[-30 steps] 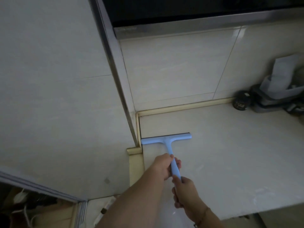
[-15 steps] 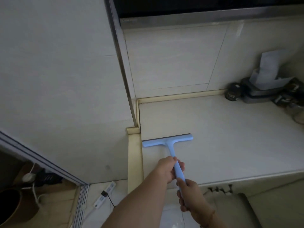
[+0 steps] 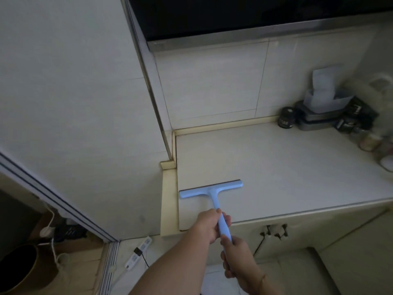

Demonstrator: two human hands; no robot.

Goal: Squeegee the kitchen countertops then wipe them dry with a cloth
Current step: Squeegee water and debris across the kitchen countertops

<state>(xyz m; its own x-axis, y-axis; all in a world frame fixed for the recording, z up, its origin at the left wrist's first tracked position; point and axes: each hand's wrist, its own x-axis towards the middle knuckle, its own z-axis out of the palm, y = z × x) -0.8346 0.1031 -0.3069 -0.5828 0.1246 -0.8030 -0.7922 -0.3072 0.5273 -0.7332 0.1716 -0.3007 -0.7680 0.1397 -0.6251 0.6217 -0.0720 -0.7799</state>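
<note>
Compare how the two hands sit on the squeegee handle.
The left hand grips the squeegee handle higher up, nearer the blade; the right hand grips its lower end. The left hand is at the countertop front edge; the right hand hangs off it, nearer the camera. Both wrap the handle.

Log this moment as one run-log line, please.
phase: squeegeeing | left hand: grips squeegee handle | right hand: grips handle end | blade: on countertop | cloth: unseen

Your light blue T-shaped squeegee [image 3: 212, 193] lies with its blade flat on the pale counter [image 3: 287, 167], near the counter's left front corner, one blade end by the left edge, handle slanting back past the front lip.
</note>
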